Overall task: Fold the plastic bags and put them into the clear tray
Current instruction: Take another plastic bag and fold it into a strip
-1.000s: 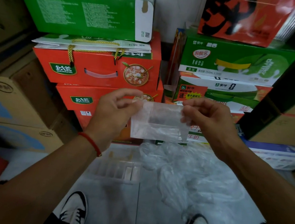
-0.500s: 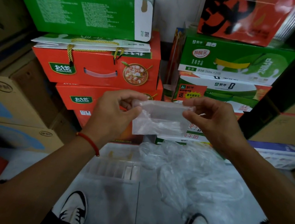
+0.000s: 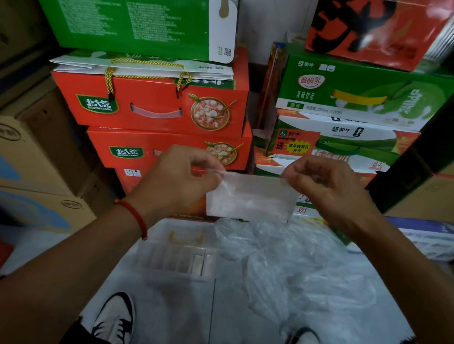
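Note:
A folded clear plastic bag (image 3: 249, 198) hangs as a small flat rectangle in the air in front of me. My left hand (image 3: 179, 179) pinches its upper left corner and my right hand (image 3: 328, 189) pinches its upper right corner. Below on the floor lies a heap of loose clear plastic bags (image 3: 294, 267). Left of that heap stands the clear tray (image 3: 176, 259) with several folded bags lined up inside it.
Stacked red and green cartons (image 3: 154, 101) fill the wall ahead, and brown boxes (image 3: 17, 165) stand at the left. More cartons (image 3: 439, 238) close in at the right. My two shoes (image 3: 115, 326) rest on the pale floor below.
The bag's lower half was folded up, leaving it shorter; both hands now hold the top edge slightly lower and farther right.

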`<state>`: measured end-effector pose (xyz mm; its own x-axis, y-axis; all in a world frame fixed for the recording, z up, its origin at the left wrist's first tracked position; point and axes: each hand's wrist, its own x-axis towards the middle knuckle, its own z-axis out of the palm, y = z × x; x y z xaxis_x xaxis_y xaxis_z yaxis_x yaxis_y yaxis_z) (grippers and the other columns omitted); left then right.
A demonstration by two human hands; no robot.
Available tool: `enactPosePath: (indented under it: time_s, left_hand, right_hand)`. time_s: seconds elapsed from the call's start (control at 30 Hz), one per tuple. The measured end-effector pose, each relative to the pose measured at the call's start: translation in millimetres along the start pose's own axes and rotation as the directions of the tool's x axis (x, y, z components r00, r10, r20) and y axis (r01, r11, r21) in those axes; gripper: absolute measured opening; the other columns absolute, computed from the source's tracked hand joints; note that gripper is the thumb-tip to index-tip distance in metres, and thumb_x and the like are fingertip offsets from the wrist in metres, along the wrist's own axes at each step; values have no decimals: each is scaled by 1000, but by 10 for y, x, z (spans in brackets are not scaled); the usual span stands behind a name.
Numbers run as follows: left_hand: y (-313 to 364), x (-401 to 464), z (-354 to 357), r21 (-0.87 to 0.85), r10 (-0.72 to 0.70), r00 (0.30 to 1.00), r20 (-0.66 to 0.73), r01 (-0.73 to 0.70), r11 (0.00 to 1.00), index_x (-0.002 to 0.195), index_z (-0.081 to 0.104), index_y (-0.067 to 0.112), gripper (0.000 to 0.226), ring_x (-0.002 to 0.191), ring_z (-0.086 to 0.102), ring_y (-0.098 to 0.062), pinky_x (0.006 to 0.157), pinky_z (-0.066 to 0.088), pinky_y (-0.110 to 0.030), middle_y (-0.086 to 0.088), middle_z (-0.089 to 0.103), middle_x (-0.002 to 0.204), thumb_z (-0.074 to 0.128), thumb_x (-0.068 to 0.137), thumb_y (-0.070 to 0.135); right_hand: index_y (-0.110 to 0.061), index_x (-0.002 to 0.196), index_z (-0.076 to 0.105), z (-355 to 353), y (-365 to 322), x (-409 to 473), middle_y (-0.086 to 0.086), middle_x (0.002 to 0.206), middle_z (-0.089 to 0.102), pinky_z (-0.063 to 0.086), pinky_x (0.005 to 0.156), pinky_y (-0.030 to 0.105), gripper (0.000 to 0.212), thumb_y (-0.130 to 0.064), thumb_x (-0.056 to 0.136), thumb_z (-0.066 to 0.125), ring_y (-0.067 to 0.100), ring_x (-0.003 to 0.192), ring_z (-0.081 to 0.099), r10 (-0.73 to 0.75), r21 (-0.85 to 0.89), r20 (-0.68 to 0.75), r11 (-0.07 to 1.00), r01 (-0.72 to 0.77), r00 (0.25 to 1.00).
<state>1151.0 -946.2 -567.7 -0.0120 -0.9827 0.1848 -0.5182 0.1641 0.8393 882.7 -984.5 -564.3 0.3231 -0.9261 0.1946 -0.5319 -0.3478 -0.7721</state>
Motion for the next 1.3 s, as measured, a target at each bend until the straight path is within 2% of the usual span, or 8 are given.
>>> enactPosePath:
  time_s: [0.13,0.23,0.47,0.6,0.73,0.8,1.1,1.3]
  left_hand:
    - [55,-41,74,10,25,990,142,-27,1000,88,78,22,15,84,71,-13,80,59,-33,4,75,85,73,89,7]
    - [99,-72,123,-6,31,980,198,-31,1000,92,77,21,14,80,71,-16,77,59,-35,1,74,85,73,90,8]
    - [159,-145,88,-273,-144,950,277,221,936,120,64,14,34,88,76,-26,79,61,-36,-14,76,96,73,89,2]
    - [154,-149,64,-220,-98,979,181,138,966,115,66,12,28,78,73,-22,74,57,-29,-16,75,90,72,90,0]
    - [176,-144,67,-148,3,982,187,25,989,115,67,14,30,77,73,-24,72,58,-28,-8,74,84,73,89,0]
    - [179,-146,80,-138,29,979,200,-1,990,115,67,17,31,78,73,-24,74,59,-29,-5,74,84,74,89,2]
    - [208,-143,44,-228,-30,996,80,48,973,114,70,8,30,77,73,-10,72,55,-16,-7,77,88,76,86,-2]
    - [225,-137,63,-260,-17,998,53,30,965,111,71,6,25,83,74,-19,75,57,-19,-8,77,89,76,87,1]
  right_hand:
    - [-26,106,75,117,-217,-59,-17,103,72,45,79,9,37,-58,94,59,-6,94,65,-179,-288,93,937,198,980]
    - [-28,108,74,321,-266,-49,-15,103,73,51,79,22,31,-54,96,65,0,93,66,-234,-294,183,914,280,955]
    - [-23,85,76,289,-218,8,-6,78,76,61,75,39,12,-28,96,74,10,76,73,-90,8,52,996,89,995]
    - [-15,87,76,180,-192,-12,0,82,78,59,74,31,10,-20,95,74,13,78,76,-24,160,69,987,13,997]
    - [-19,100,77,152,-195,-52,1,96,79,62,86,52,11,-27,92,77,18,92,77,-5,197,115,980,-18,993]
    - [-21,99,78,189,-248,-65,-1,94,79,63,85,40,6,-22,94,75,15,90,76,-64,220,85,974,44,994]
    - [-19,90,78,270,-288,-47,0,83,78,62,75,37,2,-18,92,78,18,79,75,-37,231,-90,971,57,995]
    - [-14,92,77,289,-294,-43,3,81,78,62,78,44,2,-16,91,78,20,77,75,-18,250,-110,967,45,994]
